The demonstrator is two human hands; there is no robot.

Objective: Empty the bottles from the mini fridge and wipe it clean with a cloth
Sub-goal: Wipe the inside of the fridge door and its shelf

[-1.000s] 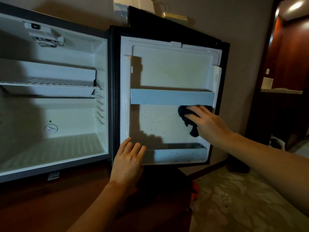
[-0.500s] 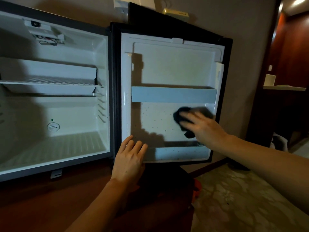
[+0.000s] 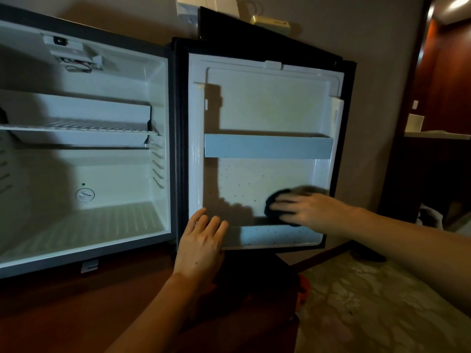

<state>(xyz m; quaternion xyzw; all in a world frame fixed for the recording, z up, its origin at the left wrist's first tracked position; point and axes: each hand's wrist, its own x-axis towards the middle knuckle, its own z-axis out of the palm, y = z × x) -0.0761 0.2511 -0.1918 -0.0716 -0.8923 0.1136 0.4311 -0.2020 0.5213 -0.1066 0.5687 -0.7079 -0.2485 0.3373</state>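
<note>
With the mini fridge standing wide open, its white cabinet showing only a wire shelf and a thermostat dial, the action is all on the door; the right hand lies flat with fingers stretched leftward, pressing a dark cloth against the speckled inner liner, low down, just above the bottom door bin; the cloth pokes out under and beyond the fingertips, its far edge blurred; the left hand rests with straight fingers on the door's lower left corner, holding nothing; the grey upper door rack sits well above the cloth; a patterned carpet lies to the right.
</note>
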